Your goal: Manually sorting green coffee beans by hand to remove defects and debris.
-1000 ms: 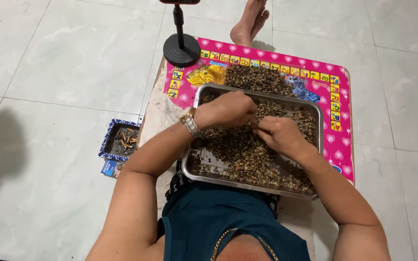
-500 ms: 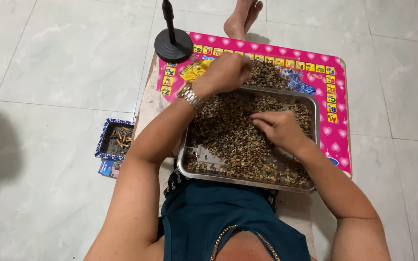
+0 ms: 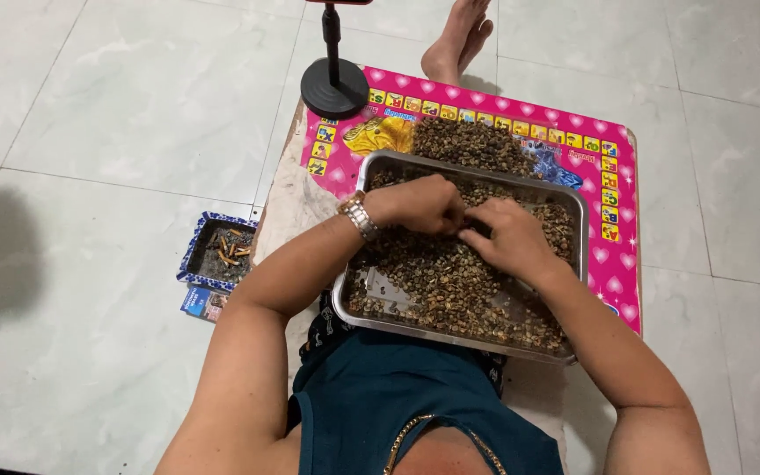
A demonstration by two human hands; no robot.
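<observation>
Steel tray (image 3: 358, 310) of beans, left hand (image 3: 417, 204) and right hand (image 3: 509, 236) curled inside pinching beans, blue packet (image 3: 197, 303) left of tray, open tile beyond.

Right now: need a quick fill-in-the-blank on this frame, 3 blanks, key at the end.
1. Both hands, left hand and right hand, work over a metal ____ full of small brown pieces.
2. The watch sits on the ____ wrist.
3. The loose heap beyond the tray lies on a ____ mat.

Missing words: tray; left; pink
</observation>
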